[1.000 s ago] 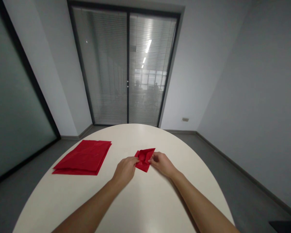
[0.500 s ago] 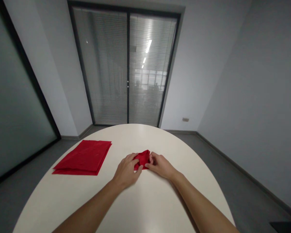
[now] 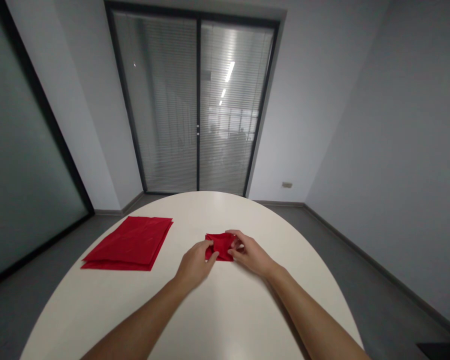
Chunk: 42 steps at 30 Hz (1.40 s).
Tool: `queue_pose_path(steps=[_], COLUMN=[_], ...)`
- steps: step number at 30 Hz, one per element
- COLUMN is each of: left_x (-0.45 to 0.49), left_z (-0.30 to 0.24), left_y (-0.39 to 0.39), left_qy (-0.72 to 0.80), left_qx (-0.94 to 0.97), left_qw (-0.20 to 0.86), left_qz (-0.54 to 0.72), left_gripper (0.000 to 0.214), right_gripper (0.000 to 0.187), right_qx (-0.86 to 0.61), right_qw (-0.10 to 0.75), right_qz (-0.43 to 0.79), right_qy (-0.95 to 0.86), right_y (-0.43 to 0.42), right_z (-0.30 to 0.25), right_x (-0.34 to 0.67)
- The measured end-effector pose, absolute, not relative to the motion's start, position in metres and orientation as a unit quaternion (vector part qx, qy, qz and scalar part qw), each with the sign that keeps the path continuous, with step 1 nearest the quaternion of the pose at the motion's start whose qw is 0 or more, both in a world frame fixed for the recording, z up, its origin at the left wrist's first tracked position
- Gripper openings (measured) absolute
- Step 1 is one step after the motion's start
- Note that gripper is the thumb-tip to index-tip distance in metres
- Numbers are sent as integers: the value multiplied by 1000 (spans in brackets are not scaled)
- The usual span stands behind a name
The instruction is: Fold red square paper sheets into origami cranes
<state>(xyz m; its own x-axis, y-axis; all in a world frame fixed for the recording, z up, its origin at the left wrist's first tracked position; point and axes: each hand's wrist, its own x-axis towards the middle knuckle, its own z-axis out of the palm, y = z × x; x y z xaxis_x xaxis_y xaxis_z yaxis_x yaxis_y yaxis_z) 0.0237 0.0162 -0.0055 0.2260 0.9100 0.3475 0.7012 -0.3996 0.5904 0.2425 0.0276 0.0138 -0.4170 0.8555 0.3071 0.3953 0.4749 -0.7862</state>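
Touches the left edge of a small red folded piece (image 3: 221, 245), lower centre of the frame, with the left hand (image 3: 193, 264), with thumb and fingers parted; cannot tell whether pinching. Touches its right edge with the right hand (image 3: 251, 254), with fingers curved and slightly spread; again cannot tell. Works over a white table (image 3: 206, 312), right of larger red sheets (image 3: 129, 242) at lower left.

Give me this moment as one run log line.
left hand: at left side of small folded red piece | right hand: at its right side | larger layered red piece: lying leftward on round table
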Motion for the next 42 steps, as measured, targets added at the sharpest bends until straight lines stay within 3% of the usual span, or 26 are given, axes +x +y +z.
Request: queue_pose_path(steps=[5, 11, 19, 31, 42], left_x=[23, 24, 24, 26, 27], left_z=[-8, -4, -6, 2, 3], left_y=[20, 16, 16, 12, 10], left_qy=[519, 507, 507, 522, 516], left_qx=[754, 773, 785, 767, 771], left_qw=[192, 185, 159, 181, 160], left_qz=[353, 333, 318, 326, 337], left_gripper=[24, 18, 24, 22, 25], right_gripper=[57, 32, 15, 12, 7], right_qx=[-414, -397, -385, -375, -408], right_qw=[376, 337, 334, 382, 364], right_qz=[253, 198, 260, 280, 184], right_qy=[-790, -830, -820, -797, -817], right_y=[27, 21, 20, 20, 24], right_z=[14, 24, 28, 33, 29], right_x=[240, 241, 247, 242, 239])
